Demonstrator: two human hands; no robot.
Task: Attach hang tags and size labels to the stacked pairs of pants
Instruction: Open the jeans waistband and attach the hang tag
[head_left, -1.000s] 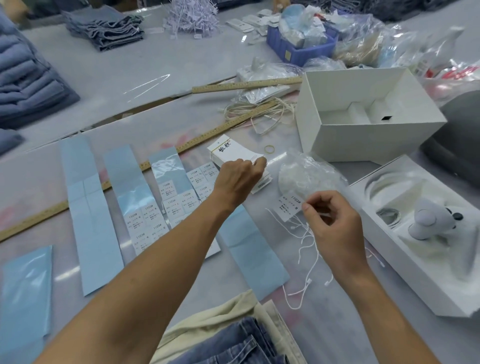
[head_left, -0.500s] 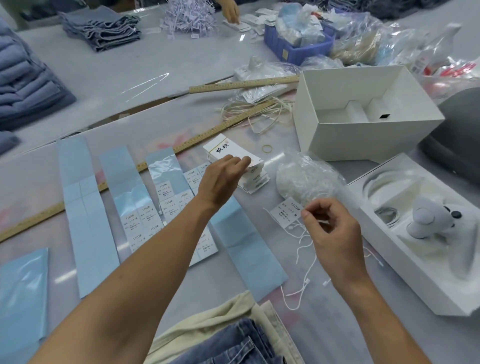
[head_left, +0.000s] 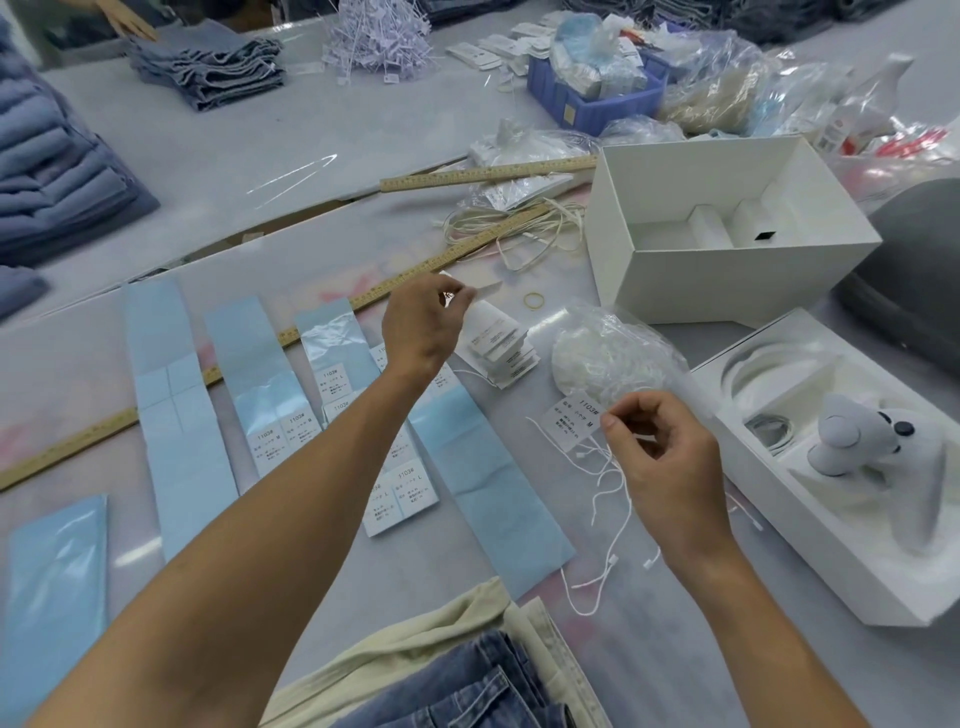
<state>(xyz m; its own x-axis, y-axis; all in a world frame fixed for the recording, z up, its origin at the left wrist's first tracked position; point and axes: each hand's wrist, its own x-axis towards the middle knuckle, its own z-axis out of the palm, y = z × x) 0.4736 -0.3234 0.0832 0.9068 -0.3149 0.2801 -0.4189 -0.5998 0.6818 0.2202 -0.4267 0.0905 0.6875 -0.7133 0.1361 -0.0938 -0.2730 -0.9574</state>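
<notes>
My left hand (head_left: 423, 325) pinches a white hang tag (head_left: 485, 287) lifted just above the fanned stack of hang tags (head_left: 501, 348) on the table. My right hand (head_left: 662, 457) pinches a white size label (head_left: 574, 423) marked 1103 M, with white strings (head_left: 605, 512) trailing from it toward me. Blue backing strips with size labels (head_left: 283, 434) lie in a row to the left. Folded blue jeans (head_left: 467, 691) over cream pants (head_left: 410, 639) sit at the near edge.
A clear bag of white strings (head_left: 608, 353) lies beside the tags. An open white box (head_left: 727, 234) and a white tray holding a grey device (head_left: 852, 441) stand right. Wooden rulers (head_left: 488, 174), a blue bin (head_left: 592, 101) and stacks of pants (head_left: 208, 67) lie behind.
My left hand has lifted off the tag stack with one tag pinched and raised it. My right hand holds the size label in about the same place.
</notes>
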